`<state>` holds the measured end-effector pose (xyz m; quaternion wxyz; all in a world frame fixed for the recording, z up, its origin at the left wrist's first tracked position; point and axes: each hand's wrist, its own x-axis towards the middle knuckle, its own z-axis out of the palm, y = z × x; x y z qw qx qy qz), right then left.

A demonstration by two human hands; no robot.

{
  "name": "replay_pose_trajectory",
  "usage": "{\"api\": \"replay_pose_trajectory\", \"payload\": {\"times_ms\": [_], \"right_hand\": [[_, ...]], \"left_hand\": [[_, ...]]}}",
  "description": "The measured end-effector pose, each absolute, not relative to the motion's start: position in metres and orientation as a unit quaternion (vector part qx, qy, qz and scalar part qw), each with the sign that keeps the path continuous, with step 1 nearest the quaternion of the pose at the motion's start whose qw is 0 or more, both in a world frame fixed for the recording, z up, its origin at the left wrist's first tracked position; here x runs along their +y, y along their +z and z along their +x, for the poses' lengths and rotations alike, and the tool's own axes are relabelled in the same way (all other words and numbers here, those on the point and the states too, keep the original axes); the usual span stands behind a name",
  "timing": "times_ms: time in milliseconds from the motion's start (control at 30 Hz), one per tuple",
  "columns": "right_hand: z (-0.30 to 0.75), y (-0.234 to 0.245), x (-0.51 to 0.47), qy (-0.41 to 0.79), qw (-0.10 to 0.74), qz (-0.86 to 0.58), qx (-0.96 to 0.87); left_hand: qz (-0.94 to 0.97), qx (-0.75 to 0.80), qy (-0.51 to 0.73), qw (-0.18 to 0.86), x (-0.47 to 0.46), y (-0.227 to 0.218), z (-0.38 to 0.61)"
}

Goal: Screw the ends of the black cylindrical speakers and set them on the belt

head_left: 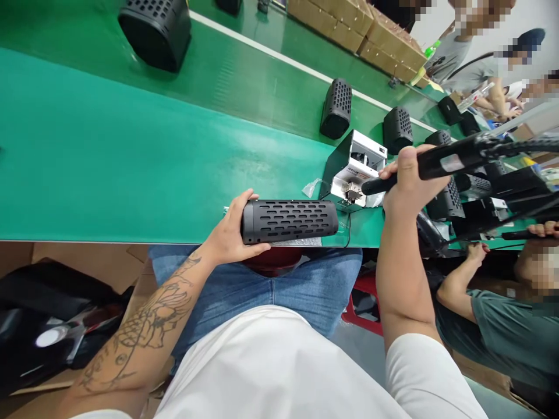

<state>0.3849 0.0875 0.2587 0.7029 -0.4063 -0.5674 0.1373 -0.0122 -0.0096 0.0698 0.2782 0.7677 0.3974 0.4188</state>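
My left hand (pixel 229 235) is wrapped round the left end of a black perforated housing (pixel 290 221), which lies on its side at the table's front edge. In my right hand (pixel 410 186) is a black electric screwdriver (pixel 454 160), held nearly level, with its cable running off to the right. The screwdriver's front end is at the metal outlet of a white and black screw feeder (pixel 367 148). Whether the bit carries a screw is too small to tell. A small clear plastic bag (pixel 311 187) lies left of the feeder.
Several similar black housings, one at the far left (pixel 155 29) and one behind the feeder (pixel 336 107), stand along the green table (pixel 131 157). Cardboard trays (pixel 336 26) are at the back. A co-worker in a green sleeve (pixel 493 302) sits close on my right.
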Motion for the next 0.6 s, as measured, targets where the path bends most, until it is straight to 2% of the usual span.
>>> {"api": "replay_pose_trajectory", "payload": {"times_ms": [200,400,600], "right_hand": [[0.398,0.217,0.087,0.192,0.679,-0.439,-0.556],[0.405,0.23,0.083,0.155,0.725,-0.378,-0.555],[0.408,0.221,0.1,0.174,0.68,-0.407,-0.584]], "left_hand": [[0.765,0.39,0.43,0.277,-0.009,0.068,-0.013],[0.764,0.403,0.412,0.289,-0.008,0.071,-0.012],[0.767,0.395,0.417,0.285,-0.007,0.072,-0.013]]}}
